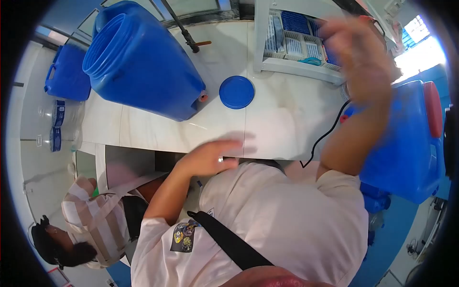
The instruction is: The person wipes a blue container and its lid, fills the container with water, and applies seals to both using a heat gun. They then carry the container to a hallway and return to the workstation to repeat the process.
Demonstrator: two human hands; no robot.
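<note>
My left hand (210, 157), with a ring on one finger, hovers at the near edge of the counter (282, 138). Its fingers are stretched out, slightly blurred, and hold nothing. Beyond it a round blue lid (236, 92) lies flat on the counter. A large blue jerrycan (148, 67) lies tilted to the left of the lid, its wide threaded mouth uncapped and facing up and left. My right hand (356, 52) is raised at the upper right, in front of a white cabinet (306, 71); motion smears its fingers.
White baskets (294, 45) with small packs fill the cabinet. A blue jerrycan with a red cap (432, 110) stands at the right, near a black cable (318, 138). A tap (191, 44) is at the back. Another person (95, 220) is at the lower left.
</note>
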